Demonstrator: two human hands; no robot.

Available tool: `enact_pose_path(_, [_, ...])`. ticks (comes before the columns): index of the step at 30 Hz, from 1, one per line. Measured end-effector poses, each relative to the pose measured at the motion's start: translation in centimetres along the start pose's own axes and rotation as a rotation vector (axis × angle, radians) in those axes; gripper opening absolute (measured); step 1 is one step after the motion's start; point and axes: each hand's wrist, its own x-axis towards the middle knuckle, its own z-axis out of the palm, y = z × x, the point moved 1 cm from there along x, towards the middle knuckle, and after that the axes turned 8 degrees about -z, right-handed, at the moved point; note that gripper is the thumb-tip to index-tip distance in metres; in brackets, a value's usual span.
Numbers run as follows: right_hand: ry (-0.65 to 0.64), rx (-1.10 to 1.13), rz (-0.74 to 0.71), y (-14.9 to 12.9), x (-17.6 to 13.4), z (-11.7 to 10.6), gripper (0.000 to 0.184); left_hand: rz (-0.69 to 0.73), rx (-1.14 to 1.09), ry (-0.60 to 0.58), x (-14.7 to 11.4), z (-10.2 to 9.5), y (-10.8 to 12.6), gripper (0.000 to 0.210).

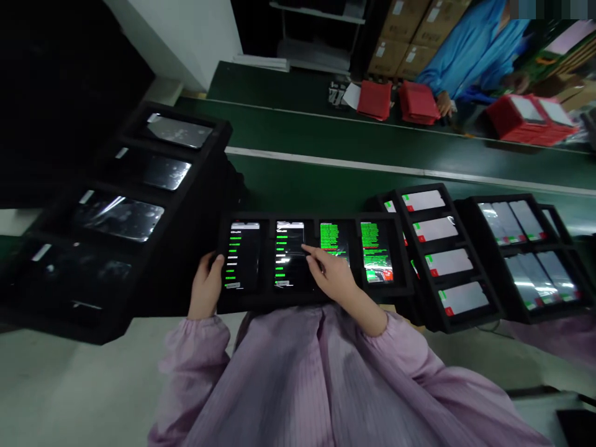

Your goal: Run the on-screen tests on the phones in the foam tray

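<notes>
A black foam tray (311, 298) lies in front of me with several smartphones in a row. My left hand (206, 285) grips its left end, thumb on top, fingers mostly hidden beneath the edge. Beside that hand, the leftmost phone (246, 254) shows a dark screen with green and white lines. My right hand (330, 271) reaches over the tray with its index finger stretched to the right edge of the second phone (287, 267), at or just above the screen. It holds nothing. The third phone (333, 233), partly covered by that hand, and the rightmost phone (376, 245) display dense green text.
At left, a long black tray (116, 248) carries dark-screened phones. Trays of lit white-screened phones (449, 262) and grey-screened phones (531, 254) stand at right. Across the green conveyor (298, 180), a person in blue (470, 53) has a hand near red packets (418, 102).
</notes>
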Motion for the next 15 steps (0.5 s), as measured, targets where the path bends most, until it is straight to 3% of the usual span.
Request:
enact_pose_path(4, [0.062, 0.046, 0.016, 0.5, -2.6, -1.9, 0.033, -0.023, 0.033, -0.048, 1.5, 0.4, 1.5, 0.038])
enact_pose_path(10, [0.268, 0.009, 0.051, 1.1, -6.3, -4.7, 0.030, -0.072, 0.191, 0.017, 1.9, 1.1, 3.9, 0.030])
enact_pose_path(15, [0.353, -0.018, 0.130, 1.4, -8.6, -5.9, 0.033, -0.073, -0.004, -0.061, 0.7, 0.8, 3.6, 0.030])
